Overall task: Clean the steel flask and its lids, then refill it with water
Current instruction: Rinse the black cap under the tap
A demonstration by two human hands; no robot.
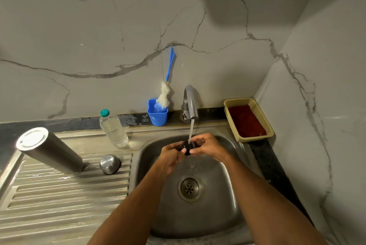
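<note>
I am looking down on a steel sink (233, 201) set in a dark counter against marble-veined walls, with a ribbed drainboard (65, 195) to the left of my hands. Nearest, both forearms reach in over the basin. My left hand (171, 156) and right hand (208, 144) meet above the drain, fingers curled shut around a small black lid (187, 147), which I take to be the flask's inner stopper; I hold it right in the water stream (190, 130) so the flow rinses it over the bowl. Well left of the hands, the steel flask (51, 150) stands mouth-down on the drainboard, presumably to drain, and the steel cap (110, 164) sits inverted between it and the basin. Just beyond, a plastic water bottle (113, 128) waits, likely for refilling. Farther back, the tap (190, 104) runs directly behind my hands, a bottle brush (165, 94) stands in a blue cup (157, 115) to its left, and a tan basket (263, 118) holding a red cloth (245, 121) lies to the right.
</note>
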